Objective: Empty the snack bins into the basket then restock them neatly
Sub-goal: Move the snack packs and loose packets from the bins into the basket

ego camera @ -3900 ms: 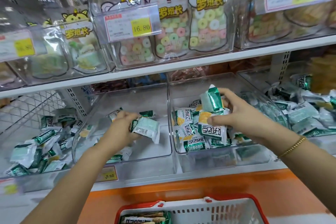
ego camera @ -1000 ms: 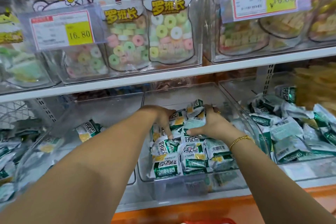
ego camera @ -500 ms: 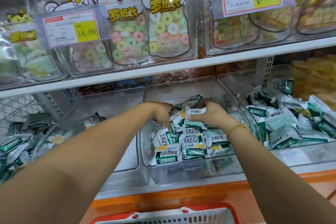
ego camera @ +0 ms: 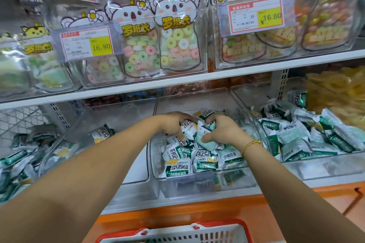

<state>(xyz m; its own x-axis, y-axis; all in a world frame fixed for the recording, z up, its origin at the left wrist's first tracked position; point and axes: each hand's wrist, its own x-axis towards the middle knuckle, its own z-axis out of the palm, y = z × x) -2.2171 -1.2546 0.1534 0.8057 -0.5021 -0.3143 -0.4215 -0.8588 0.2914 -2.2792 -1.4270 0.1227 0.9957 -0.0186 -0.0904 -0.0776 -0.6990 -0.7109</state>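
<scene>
Both hands reach into the middle clear bin point(ego camera: 205, 183), which holds green-and-white snack packets point(ego camera: 178, 165) lined in rows at its front. My right hand point(ego camera: 221, 131) grips a pale green packet point(ego camera: 205, 140) above the pile. My left hand point(ego camera: 173, 124) presses fingers down on a packet point(ego camera: 187, 127) just beside it. The clear bin to the left point(ego camera: 126, 116) holds only a few packets point(ego camera: 100, 134). The red-rimmed white basket point(ego camera: 177, 233) shows at the bottom edge; its contents are out of view.
A bin on the right point(ego camera: 316, 165) is heaped with the same packets point(ego camera: 296, 136). More packets lie in the far-left bin point(ego camera: 17, 160). The upper shelf point(ego camera: 177, 83) carries bagged ring candies behind price tags point(ego camera: 88, 44). An orange counter edge point(ego camera: 197, 213) runs below.
Both hands stayed in the middle bin; my right hand has closed around a packet and lifted it slightly, and the left fingers pushed down into the pile. The view shifted a little.
</scene>
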